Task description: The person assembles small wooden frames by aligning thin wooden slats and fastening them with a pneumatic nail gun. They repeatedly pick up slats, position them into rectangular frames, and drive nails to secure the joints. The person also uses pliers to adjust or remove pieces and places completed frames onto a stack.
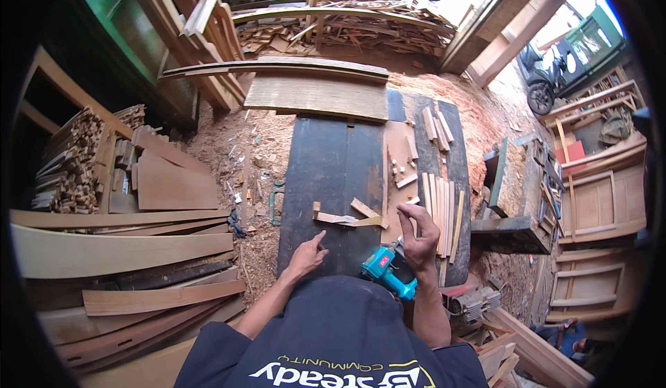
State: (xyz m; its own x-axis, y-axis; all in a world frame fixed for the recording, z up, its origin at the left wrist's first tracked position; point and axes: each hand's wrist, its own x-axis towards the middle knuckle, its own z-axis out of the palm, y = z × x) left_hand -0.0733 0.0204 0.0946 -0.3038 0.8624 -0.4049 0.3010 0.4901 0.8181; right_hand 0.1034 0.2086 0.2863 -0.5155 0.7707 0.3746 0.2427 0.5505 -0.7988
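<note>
On the dark work table, my left hand [307,256] has its index finger stretched toward a small wooden frame piece [336,218], its other fingers partly curled and holding nothing. A short wood strip [364,208] lies beside that piece. My right hand [421,241] is raised over the right half of the table with thumb and fingers pinched together. What the pinch holds, if anything, is too small to make out; a pale bit of wood [413,200] shows just beyond the fingertips. Below and left of this hand lies a teal nail gun [380,263], partly covered by my wrist.
Long wood strips [434,204] and small blocks [401,169] lie on the table's [316,159] right side. A wide plank [316,96] crosses its far end. Curved boards [125,249] are stacked at left; a metal machine [517,194] stands at right. Shavings cover the ground.
</note>
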